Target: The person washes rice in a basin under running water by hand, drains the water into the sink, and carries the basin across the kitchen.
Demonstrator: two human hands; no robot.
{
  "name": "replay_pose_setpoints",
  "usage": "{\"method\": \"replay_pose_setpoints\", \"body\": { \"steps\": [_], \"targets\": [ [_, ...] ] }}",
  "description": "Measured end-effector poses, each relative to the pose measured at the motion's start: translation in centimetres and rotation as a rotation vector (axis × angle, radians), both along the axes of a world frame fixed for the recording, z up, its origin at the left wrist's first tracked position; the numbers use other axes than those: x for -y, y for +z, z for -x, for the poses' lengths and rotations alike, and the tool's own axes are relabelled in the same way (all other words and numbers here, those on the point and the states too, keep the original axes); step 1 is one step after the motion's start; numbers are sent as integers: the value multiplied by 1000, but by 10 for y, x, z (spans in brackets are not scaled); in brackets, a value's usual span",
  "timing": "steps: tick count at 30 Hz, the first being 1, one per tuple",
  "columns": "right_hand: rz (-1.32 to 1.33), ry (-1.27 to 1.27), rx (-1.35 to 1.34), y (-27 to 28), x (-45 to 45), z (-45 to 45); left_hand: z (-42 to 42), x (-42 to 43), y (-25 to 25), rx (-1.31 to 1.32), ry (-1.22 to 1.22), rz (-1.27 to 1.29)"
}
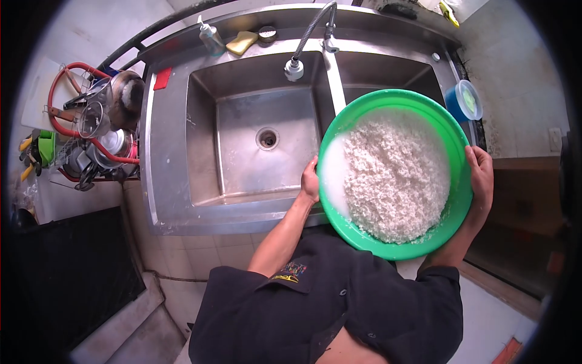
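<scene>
Clasping a green bowl between them, the left hand has its rim at nine o'clock and the right hand has it at three. Both are partly closed around the edge; the fingers of the left are mostly hidden, so I cannot tell how far they reach underneath. The bowl is at three o'clock in the view, over the front of the sink counter, hiding part of the right basin. In it lies a broad heap of white rice, with cloudy water at nine o'clock.

A dark shirt is at seven o'clock from the bowl. A lidded tub sits between one and two, the spray tap between ten and eleven, and the left basin at ten, with a drain in its floor.

From that drain, a soap bottle and a yellow sponge stand near eleven o'clock, a small dish at twelve, and a metal pot past ten, towards nine.
</scene>
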State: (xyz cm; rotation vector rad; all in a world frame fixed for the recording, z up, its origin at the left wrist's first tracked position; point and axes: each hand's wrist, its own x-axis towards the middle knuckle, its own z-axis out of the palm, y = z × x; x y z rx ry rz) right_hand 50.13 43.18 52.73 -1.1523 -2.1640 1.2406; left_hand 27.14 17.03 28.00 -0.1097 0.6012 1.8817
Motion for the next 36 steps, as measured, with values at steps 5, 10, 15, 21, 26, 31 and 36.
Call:
{"method": "replay_pose_setpoints", "body": {
  "steps": [5,10,15,21,26,31,36],
  "targets": [
    [-2,21,19,-1,0,-7,17,0,-12,-66,-123,69],
    [-39,-1,33,-7,-3,-14,21,-5,-12,-29,-176,58],
    [-17,-30,10,-13,-1,-18,19,-7,-21,-45,-156,67],
    [-3,-95,-4,-13,4,-18,17,-9,-24,-56,-161,91],
    [-3,-100,4,-9,7,-15,20,-7,-42,-91,-199,187],
    [-37,-104,10,-6,11,-14,16,-6,-51,-117,-182,190],
    [-28,-79,21,-3,12,-13,14,-7,-55,-219,-203,272]
  ]
}}
